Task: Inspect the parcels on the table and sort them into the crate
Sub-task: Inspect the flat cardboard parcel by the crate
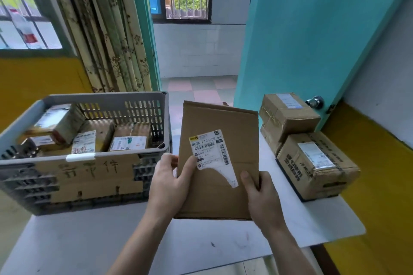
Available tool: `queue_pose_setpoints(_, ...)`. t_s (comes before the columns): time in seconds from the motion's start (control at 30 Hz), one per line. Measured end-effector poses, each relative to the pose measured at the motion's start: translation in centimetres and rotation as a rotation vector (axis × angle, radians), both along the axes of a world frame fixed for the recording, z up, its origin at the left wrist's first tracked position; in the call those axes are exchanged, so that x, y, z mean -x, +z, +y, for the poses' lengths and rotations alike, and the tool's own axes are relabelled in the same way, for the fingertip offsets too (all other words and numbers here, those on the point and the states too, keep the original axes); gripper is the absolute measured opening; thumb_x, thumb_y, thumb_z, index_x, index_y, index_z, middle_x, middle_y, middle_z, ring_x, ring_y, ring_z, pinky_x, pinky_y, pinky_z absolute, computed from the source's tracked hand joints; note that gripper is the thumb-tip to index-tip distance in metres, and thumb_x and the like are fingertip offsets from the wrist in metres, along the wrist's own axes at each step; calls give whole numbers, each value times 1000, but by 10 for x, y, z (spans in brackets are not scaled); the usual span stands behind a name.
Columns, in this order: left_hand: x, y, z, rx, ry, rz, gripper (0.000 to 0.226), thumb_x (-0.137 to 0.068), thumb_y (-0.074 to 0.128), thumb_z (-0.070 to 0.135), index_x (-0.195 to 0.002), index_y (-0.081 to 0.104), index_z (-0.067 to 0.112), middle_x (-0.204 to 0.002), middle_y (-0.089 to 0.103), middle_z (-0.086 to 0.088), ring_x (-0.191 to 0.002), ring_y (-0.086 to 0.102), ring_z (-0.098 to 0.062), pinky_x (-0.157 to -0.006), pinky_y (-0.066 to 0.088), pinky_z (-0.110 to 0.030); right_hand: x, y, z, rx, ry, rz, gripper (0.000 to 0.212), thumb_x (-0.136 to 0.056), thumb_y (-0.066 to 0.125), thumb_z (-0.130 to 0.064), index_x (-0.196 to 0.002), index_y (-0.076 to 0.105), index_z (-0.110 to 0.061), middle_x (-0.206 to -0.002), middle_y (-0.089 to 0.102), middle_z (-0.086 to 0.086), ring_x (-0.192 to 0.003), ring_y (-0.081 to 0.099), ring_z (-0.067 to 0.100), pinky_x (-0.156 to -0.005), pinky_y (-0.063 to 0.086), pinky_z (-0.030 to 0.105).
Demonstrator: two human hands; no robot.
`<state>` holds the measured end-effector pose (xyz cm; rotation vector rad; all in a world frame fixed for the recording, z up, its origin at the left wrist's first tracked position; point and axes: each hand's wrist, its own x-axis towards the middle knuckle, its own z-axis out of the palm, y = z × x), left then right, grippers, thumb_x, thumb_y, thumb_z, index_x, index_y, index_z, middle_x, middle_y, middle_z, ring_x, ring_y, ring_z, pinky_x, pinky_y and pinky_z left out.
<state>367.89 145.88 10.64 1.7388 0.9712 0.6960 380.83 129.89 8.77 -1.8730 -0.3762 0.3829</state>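
my left hand (169,183) and right hand (260,194) grip the flat cardboard parcel (218,161) by its side edges, thumbs on its face, above the table (156,241) beside the crate (85,156); long axis upright, label facing me.

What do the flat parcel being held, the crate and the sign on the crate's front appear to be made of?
Flat parcel: brown cardboard, matte, creased, with a torn white paper label; the left hand and right hand grip its sides.
Crate: grey, looks like moulded plastic, going by its slotted walls and smooth rim.
Sign: a brown cardboard sheet with handwritten characters.
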Motion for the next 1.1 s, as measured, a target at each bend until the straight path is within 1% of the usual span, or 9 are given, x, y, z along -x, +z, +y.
queue_pose_setpoints(0.13, 26, 6, 4, 29, -88, -34, 30, -93, 66, 54, -98, 52, 29, -103, 73, 0, -84, 73, -4, -68, 60, -29, 34, 1, 2, -72, -15, 107, 29, -102, 54, -41, -130, 52, -33, -116, 67, -15, -106, 64, 12, -89, 56, 40)
queue_pose_setpoints(0.23, 44, 6, -1, 44, -114, -67, 21, -98, 66, 36, -95, 52, 21, -92, 77, -1, -69, 71, 0, -53, 49, -14, 52, 12, 7, -74, -2, 117, 32, -96, 45, -59, -115, 60, -40, -113, 66, -19, -106, 61, 7, -79, 49, 23)
queue_pose_setpoints(0.33, 53, 5, -5, 44, -115, -50, 23, -97, 67, 34, -95, 51, 17, -93, 76, 4, -74, 69, 6, -55, 47, -12, 57, 16, 7, -15, -18, 82, 54, -77, 42, -74, -112, 62, -38, -115, 67, -15, -107, 62, 12, -89, 51, 30)
queue_pose_setpoints(0.43, 61, 7, 7, 51, -124, -6, 42, -91, 65, 61, -107, 53, 24, -107, 70, 10, -94, 68, 2, -72, 54, -21, 66, 14, 6, -16, -10, 83, 57, -79, 43, -71, -117, 65, -34, -111, 69, -13, -100, 64, 8, -77, 51, 20)
queue_pose_setpoints(0.53, 64, 8, 19, 5, -146, 76, 61, -82, 47, 87, -123, 55, 43, -116, 63, 12, -102, 63, -5, -88, 57, -42, 70, 9, 4, 13, 29, 30, 62, -78, 47, -73, -121, 66, -32, -113, 69, -8, -100, 65, 10, -81, 57, 27)
queue_pose_setpoints(0.67, 58, 16, 4, -34, -162, 72, 53, -82, 46, 85, -114, 62, 47, -109, 64, 4, -95, 66, -8, -83, 58, -40, 55, 23, 3, 12, -1, 7, 52, -85, 51, -68, -112, 66, -26, -106, 69, -7, -92, 65, 7, -66, 50, 19)
queue_pose_setpoints(0.8, 48, 23, -13, -67, -144, 93, 57, -78, 44, 77, -115, 63, 38, -107, 59, 5, -95, 57, -1, -76, 47, -28, 44, 34, -1, 28, 14, -98, 58, -86, 49, -68, -133, 53, -33, -106, 64, -18, -83, 57, -7, -64, 40, 7)
queue_pose_setpoints(0.97, 40, 30, -14, -61, -139, 127, 55, -84, 53, 75, -122, 61, 37, -119, 56, 10, -101, 60, -4, -87, 56, -37, 33, 33, -11, 14, 2, -109, 52, -88, 53, -61, -130, 60, -30, -105, 68, -17, -82, 58, -9, -59, 43, 5)
queue_pose_setpoints(1.1, 34, 39, -10, 12, -92, 96, 49, -83, 62, 71, -110, 54, 31, -108, 67, 10, -95, 65, -6, -74, 51, -30, 33, 28, -12, 10, 59, -76, 55, -82, 52, -67, -125, 59, -32, -105, 69, -21, -87, 64, -4, -62, 47, 8)
